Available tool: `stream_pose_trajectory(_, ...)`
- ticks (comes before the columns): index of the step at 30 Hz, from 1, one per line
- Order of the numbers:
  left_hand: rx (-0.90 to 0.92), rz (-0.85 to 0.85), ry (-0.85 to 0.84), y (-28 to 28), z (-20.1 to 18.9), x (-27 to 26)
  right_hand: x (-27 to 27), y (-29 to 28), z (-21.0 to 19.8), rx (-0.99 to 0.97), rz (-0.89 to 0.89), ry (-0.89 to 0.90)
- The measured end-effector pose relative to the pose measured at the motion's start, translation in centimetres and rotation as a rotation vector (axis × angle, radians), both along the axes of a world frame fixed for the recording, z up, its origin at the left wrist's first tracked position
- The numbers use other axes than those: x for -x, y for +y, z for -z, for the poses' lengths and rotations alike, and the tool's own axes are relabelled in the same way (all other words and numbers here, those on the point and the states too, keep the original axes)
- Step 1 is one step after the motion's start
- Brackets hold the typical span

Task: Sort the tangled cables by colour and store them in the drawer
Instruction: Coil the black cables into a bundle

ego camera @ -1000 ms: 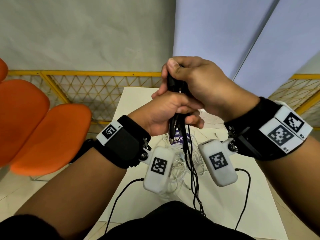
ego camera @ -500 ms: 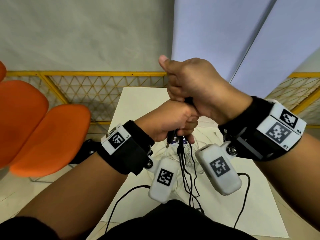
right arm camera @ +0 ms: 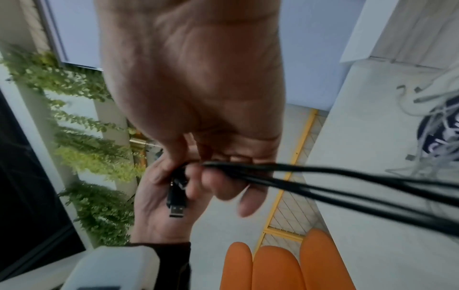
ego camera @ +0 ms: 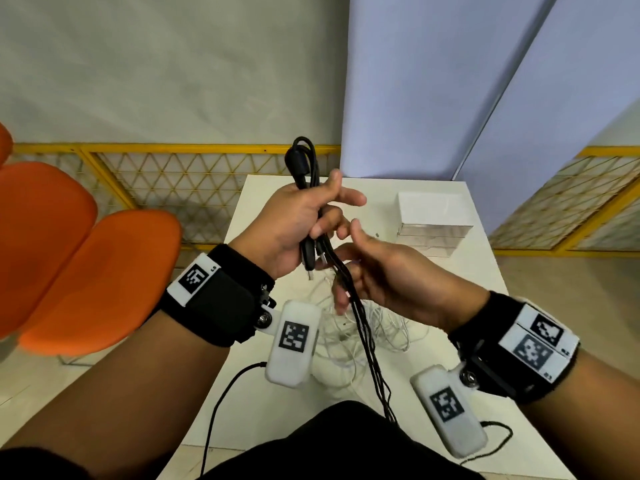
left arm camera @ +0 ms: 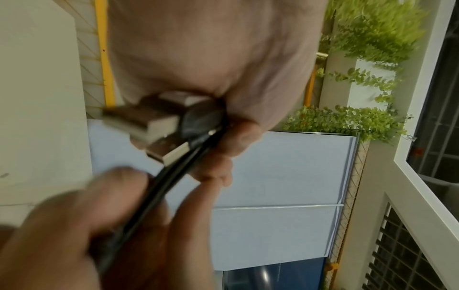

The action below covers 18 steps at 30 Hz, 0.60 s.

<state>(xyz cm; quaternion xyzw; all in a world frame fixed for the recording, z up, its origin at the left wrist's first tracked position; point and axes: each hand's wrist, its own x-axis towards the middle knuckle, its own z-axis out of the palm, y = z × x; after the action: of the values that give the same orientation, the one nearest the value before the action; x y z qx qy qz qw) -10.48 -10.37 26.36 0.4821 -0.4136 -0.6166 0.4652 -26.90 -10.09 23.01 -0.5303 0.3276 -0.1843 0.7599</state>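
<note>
My left hand [ego camera: 311, 220] grips a bundle of black cables [ego camera: 303, 168] above the white table [ego camera: 478, 271]; a loop sticks up from the fist and USB plugs [ego camera: 309, 263] hang below it. The plugs [left arm camera: 161, 129] show close up in the left wrist view. The black strands [ego camera: 367, 341] drop towards my lap. My right hand [ego camera: 349, 271] sits just under the left, its fingers curled loosely round those strands [right arm camera: 347, 186]. A tangle of white cables [ego camera: 349, 330] lies on the table beneath both hands. A small white drawer box [ego camera: 433, 216] stands at the table's far right.
Orange chairs [ego camera: 86, 271] stand to the left of the table. A yellow mesh fence [ego camera: 166, 188] runs behind it, with blue panels [ego camera: 415, 81] at the back right. Black wrist-camera leads [ego camera: 221, 403] hang at the table's near edge.
My hands have come apart: the left one lifted the bundle's looped end, and the right one dropped lower along the hanging strands. The drawer box has come into sight.
</note>
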Motion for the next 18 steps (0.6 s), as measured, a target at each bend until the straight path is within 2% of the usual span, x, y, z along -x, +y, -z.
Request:
stream_pose_trajectory(7, -0.087, 0.067, -0.032, 0.0, 0.2, -0.1, 1.2, 0.0, -1.1, 0.22, -0.074, 0.249)
stream_pose_trajectory(13, -0.178, 0.177, -0.117, 0.2, 0.2, 0.6, 2.6, -0.9, -2.2, 0.398, -0.239, 0.511)
stream_pose_trajectory(18, -0.184, 0.267, -0.192, 0.2, -0.1, 1.3, 3.0, -1.3, -3.8, 0.48, -0.348, 0.688)
